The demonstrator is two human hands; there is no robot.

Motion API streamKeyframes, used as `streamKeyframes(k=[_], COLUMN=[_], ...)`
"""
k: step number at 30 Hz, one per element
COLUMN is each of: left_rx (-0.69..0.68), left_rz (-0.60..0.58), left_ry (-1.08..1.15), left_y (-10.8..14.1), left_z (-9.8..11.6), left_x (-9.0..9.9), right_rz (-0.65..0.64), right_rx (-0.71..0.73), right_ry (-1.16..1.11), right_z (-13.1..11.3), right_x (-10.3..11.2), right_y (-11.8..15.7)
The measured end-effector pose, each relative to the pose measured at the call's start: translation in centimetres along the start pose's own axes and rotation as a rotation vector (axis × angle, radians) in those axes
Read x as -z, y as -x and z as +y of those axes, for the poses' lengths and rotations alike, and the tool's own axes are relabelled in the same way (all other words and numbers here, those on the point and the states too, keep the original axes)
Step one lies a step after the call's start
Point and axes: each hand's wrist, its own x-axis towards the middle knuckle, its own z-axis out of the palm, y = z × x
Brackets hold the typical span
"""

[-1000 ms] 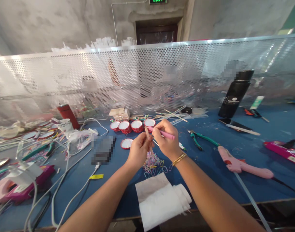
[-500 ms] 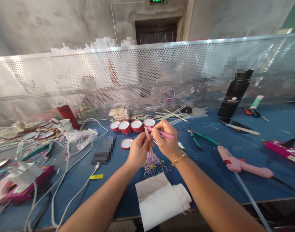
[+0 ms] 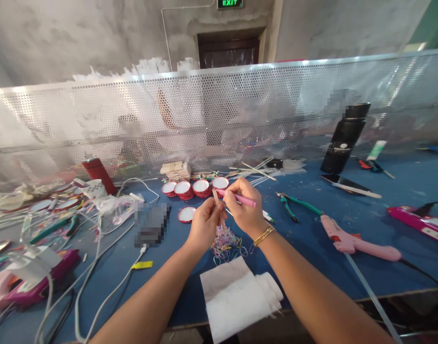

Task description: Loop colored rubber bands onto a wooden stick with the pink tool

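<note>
Upright in my left hand [image 3: 206, 220] is a flat wooden craft stick [image 3: 216, 197], pinched between thumb and fingers. My right hand [image 3: 243, 208] is closed round a pink pen [image 3: 246, 200], whose tip points left at the upper part of the stick. Whether the tip touches the wood I cannot tell. Below the hands lies a heap of thin coloured rubber bands [image 3: 224, 243]. Behind them stand several short stacks of round white discs with red rims [image 3: 201, 186], and a single such disc [image 3: 186, 214] lies left of my left hand.
A folded white cloth [image 3: 240, 301] lies at the near edge. To the right are teal-handled pliers [image 3: 301, 204], a pink glue gun [image 3: 358, 243] and a black bottle [image 3: 343, 143]. Cables [image 3: 100, 248] and a phone [image 3: 152, 223] are on the left. A perforated metal screen [image 3: 226, 114] rises behind.
The whole view has shifted slightly. Both hands keep their hold on the stick and the pen, with hardly any movement between them.
</note>
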Motion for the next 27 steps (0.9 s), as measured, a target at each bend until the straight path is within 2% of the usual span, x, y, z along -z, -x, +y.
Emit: streamKeyframes(k=[27], left_rx=[0.024], left_rz=[0.009], left_ry=[0.024], left_y=[-0.01], left_z=[0.02], left_x=[-0.06], right_rz=[-0.010], right_rx=[-0.008], right_ry=[-0.010], right_z=[-0.32], right_x=[-0.04], right_y=[-0.01])
